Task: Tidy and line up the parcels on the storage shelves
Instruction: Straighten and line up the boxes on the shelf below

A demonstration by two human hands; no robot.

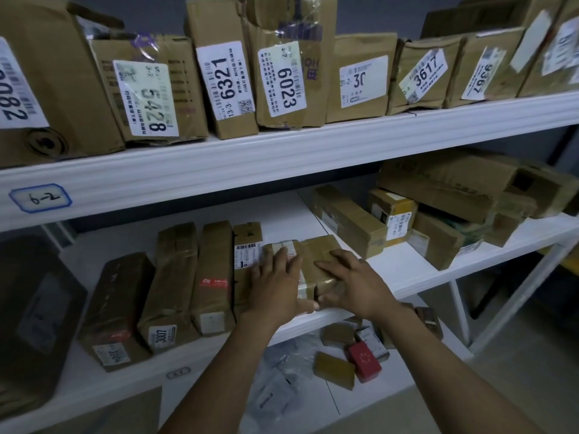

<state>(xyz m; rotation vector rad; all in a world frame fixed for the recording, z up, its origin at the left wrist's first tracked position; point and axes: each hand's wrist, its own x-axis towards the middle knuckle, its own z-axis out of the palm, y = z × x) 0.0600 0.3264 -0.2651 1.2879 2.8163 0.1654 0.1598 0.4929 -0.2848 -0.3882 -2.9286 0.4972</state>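
Note:
A small brown taped parcel lies at the front of the middle shelf. My left hand rests on its left part, fingers flat on top and thumb along the front edge. My right hand lies flat on its right part, thumb against the front face. Just left of it stands a row of long brown parcels, side by side and end-on to the shelf edge; the nearest is a labelled box touching the held parcel.
A loose heap of boxes fills the shelf's right end. The upper shelf carries upright numbered parcels. A dark grey package sits far left. Below lie a red box, small brown parcels and plastic bags.

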